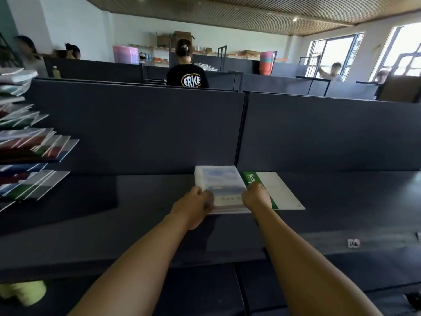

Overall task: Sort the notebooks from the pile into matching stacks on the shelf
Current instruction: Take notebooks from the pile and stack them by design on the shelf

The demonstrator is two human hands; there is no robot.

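Note:
A stack of pale notebooks (219,182) with a sky picture on the cover lies on the dark shelf (136,201), against the back panel. My left hand (197,205) grips its near left corner. On the near right edge my right hand (256,197) holds the same stack. A green and white notebook (280,190) lies flat just right of the stack, partly under my right hand. The pile of mixed notebooks (29,151), in red, green, blue and white, fans out at the far left.
Dark partition panels (319,133) stand behind the shelf. A small white tag (353,243) sits on the shelf's front edge at the right. A yellow-green object (22,293) shows under the shelf at lower left. People stand at other desks beyond the partitions.

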